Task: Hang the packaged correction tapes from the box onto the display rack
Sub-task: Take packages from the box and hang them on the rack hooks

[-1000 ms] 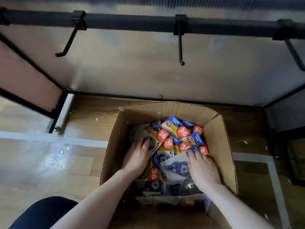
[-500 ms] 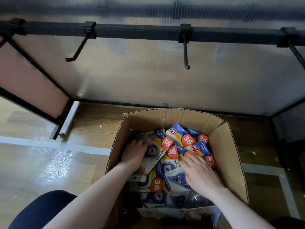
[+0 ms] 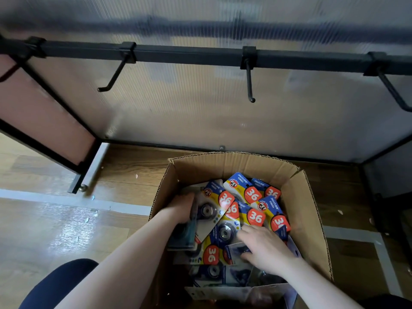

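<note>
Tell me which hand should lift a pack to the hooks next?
Left, probably. The left hand already grips a pack by its edge; the right hand only rests spread over loose ones. All three hooks hang bare.

hooks [image 3: 249, 83] bare — box [image 3: 298, 197] crowded (both hands [image 3: 265, 248])

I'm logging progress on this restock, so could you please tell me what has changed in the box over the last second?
The left hand has gone from lying flat on the packs to gripping a correction tape pack by its left edge and tilting it up. The right hand has slid slightly leftwards and still rests on the packs. The cardboard box has not visibly moved, and the rack hooks remain bare.
</note>
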{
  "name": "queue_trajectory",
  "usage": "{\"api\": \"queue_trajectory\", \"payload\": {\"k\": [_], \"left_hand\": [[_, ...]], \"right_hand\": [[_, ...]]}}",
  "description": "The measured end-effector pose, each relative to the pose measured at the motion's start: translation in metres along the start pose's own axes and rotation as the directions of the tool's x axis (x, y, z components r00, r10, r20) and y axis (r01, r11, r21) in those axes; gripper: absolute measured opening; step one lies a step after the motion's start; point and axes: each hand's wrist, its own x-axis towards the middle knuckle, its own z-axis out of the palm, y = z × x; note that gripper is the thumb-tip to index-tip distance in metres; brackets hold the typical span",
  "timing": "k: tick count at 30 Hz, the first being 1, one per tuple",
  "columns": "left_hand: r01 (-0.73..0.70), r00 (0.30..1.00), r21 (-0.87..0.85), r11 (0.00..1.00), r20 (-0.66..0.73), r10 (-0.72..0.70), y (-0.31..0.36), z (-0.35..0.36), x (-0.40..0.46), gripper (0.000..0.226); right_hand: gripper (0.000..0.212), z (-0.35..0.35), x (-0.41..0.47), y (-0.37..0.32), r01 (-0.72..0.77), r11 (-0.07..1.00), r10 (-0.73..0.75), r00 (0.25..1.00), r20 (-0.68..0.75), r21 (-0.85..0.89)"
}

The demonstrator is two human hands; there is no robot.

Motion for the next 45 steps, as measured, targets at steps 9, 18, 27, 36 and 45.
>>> {"api": "queue_trajectory", "payload": {"k": [9, 18, 27, 36, 45], "left_hand": [[-0.054, 0.998, -0.048, 0.997, 0.03, 0.055, -0.003, 0.003, 0.0, 0.128], [-0.11, 0.989, 0.086, 0.99, -0.085, 0.118, 0.008, -0.012, -0.018, 0.067], [-0.343, 0.936, 0.016, 0.939, -0.074, 0.343, 0.022, -0.062, -0.034, 0.025], [-0.302, 0.948, 0.033, 0.953, -0.097, 0.304, 0.019, -0.068, -0.05, 0.02], [-0.281, 0.947, 0.021, 0.96, -0.154, 0.28, 0.016, -0.07, -0.061, 0.021]], "right_hand": [[0.07, -0.034, -0.001, 0.009, -0.08, 0.996, 0.087, 0.984, -0.153, 0.048], [0.045, -0.052, 0.004, 0.013, -0.195, 0.956, 0.264, 0.898, -0.351, 0.219], [0.023, -0.085, 0.01, 0.031, -0.279, 0.813, 0.483, 0.813, -0.325, 0.511], [0.008, -0.117, 0.003, 0.033, -0.352, 0.923, 0.382, 0.892, -0.241, 0.157], [0.042, -0.1, 0.002, 0.028, -0.441, 0.883, 0.361, 0.856, -0.37, -0.159]]}}
